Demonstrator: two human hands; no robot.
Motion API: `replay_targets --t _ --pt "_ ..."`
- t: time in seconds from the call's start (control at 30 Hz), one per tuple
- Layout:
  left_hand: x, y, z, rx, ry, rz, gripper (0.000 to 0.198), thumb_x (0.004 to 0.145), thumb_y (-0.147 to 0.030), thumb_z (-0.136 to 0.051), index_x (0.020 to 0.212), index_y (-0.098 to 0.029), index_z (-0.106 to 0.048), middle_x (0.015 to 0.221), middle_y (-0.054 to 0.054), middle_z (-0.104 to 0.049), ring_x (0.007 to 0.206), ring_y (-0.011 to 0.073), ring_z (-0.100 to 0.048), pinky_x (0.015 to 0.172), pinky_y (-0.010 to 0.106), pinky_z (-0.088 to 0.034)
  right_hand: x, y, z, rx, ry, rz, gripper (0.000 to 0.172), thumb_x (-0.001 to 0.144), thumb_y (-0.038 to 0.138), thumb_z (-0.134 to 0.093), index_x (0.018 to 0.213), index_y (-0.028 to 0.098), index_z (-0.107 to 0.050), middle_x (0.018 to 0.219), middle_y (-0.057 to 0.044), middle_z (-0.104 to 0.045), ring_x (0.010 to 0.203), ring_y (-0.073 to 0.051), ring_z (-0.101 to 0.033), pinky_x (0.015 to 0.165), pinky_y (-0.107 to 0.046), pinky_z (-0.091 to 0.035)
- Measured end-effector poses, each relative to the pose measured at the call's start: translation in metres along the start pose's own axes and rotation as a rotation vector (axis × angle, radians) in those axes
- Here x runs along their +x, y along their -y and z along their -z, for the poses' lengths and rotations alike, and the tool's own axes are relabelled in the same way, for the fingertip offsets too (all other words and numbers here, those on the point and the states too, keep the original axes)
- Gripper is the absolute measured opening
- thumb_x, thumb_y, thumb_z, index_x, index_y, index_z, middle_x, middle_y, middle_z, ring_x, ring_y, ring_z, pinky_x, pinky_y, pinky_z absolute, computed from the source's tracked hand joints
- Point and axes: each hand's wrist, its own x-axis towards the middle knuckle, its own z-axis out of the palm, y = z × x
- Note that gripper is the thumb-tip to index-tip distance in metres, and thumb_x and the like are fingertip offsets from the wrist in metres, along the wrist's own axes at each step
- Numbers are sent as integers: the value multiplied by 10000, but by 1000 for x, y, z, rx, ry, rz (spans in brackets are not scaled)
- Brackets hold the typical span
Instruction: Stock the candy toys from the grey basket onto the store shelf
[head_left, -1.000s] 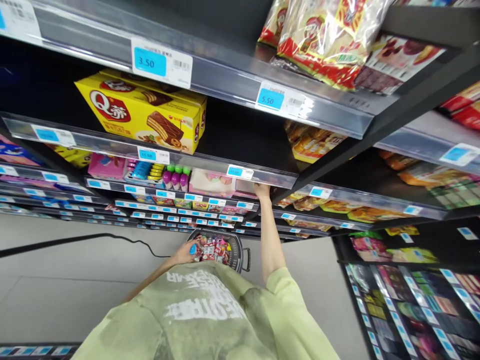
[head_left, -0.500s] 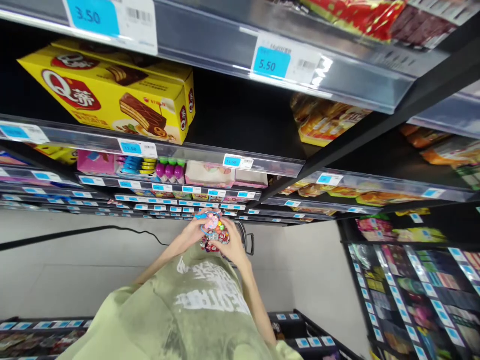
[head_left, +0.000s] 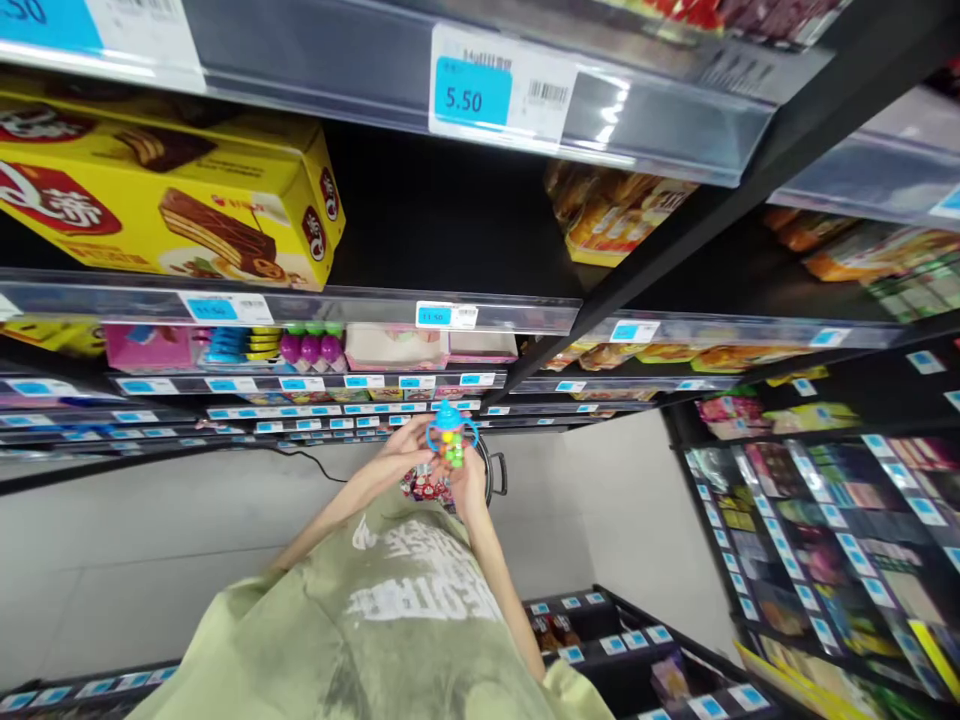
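Observation:
A small candy bottle with a blue cap, blue side handles and green, yellow and orange candies inside is held upright in front of my shirt. My right hand grips it from the right and below. My left hand closes on it from the left, with some fingertips hidden behind it. Just under my hands are red-patterned packs, partly covered by my wrists and shirt. Beside them shows the dark rim and handle of what looks like a basket.
Ahead rise shop shelves with price tags. On them stand a yellow cake box, packaged bread and purple egg-shaped toys. More shelving stands at the right and behind me. Pale floor lies below.
The candy bottle has turned from tilted, with its cap to the left, to upright with its cap on top. My view has shifted to the right.

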Motion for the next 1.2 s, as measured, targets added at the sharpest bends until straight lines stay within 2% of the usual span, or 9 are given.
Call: replay_targets --t 0.1,0.23,0.4,0.53,0.67,0.83,1.0,1.1,1.2 --pt "-1 6 3 116 -91 26 454 723 -231 -874 1129 -234 -670 1164 57 -675 1129 226 -612 967 342 -483 5 2 1 319 30 -251 547 833 739 -590 715 206 -622 477 25 -550 380 -128 -488 377 -242 -434" --pt "-3 9 3 168 -149 4 366 735 -253 -871 1050 -213 -689 1067 40 -674 1045 189 -613 960 310 -469 12 8 9 484 145 -455 549 847 721 -597 693 193 -603 409 57 -464 317 -68 -295 306 -182 -284" --pt "-2 9 0 146 -133 6 368 728 -261 -875 1032 -200 -678 1032 42 -678 1019 189 -622 936 310 -483 13 4 12 529 255 -513 544 811 730 -645 759 189 -621 409 113 -343 338 -39 -176 311 -147 -196" --pt "-1 10 2 107 -150 -7 387 704 -261 -895 1017 -203 -676 1036 41 -683 1033 194 -628 949 315 -486 11 -2 11 485 241 -525 544 792 744 -660 744 205 -605 435 100 -357 353 -51 -214 326 -172 -209" --pt "0 12 4 80 -182 -12 568 667 -286 -920 1174 -227 -671 1213 72 -683 1172 242 -612 1039 367 -467 8 -3 3 396 130 -374 491 766 681 -737 841 211 -618 618 39 -569 462 -86 -459 441 -207 -409" --pt "1 16 0 86 -272 -20 623 630 -324 -940 1186 -227 -676 1238 69 -693 1215 270 -610 1056 379 -468 3 -8 -10 -63 -64 85 465 670 348 -888 1006 249 -583 935 8 -693 706 -136 -638 594 -235 -505" --pt "1 18 1 100 -285 -8 552 589 -327 -961 1048 -197 -684 1105 63 -733 1069 268 -672 944 368 -525 4 -13 -9 -389 -201 318 486 711 283 -828 1118 221 -570 1092 -50 -690 873 -177 -677 680 -268 -555" --pt "1 18 4 159 -268 -33 494 600 -338 -948 982 -184 -676 1080 63 -732 1007 250 -681 935 374 -530 5 -11 -5 -506 -181 343 482 747 286 -792 1171 211 -573 1136 -78 -681 929 -202 -687 728 -306 -584" --pt "2 19 7 252 -309 -77 504 596 -322 -929 1010 -188 -675 1075 57 -722 1005 237 -674 956 377 -528 3 -2 -1 -667 -99 418 540 758 259 -769 1256 214 -566 1272 -117 -625 1133 -250 -646 907 -390 -586"
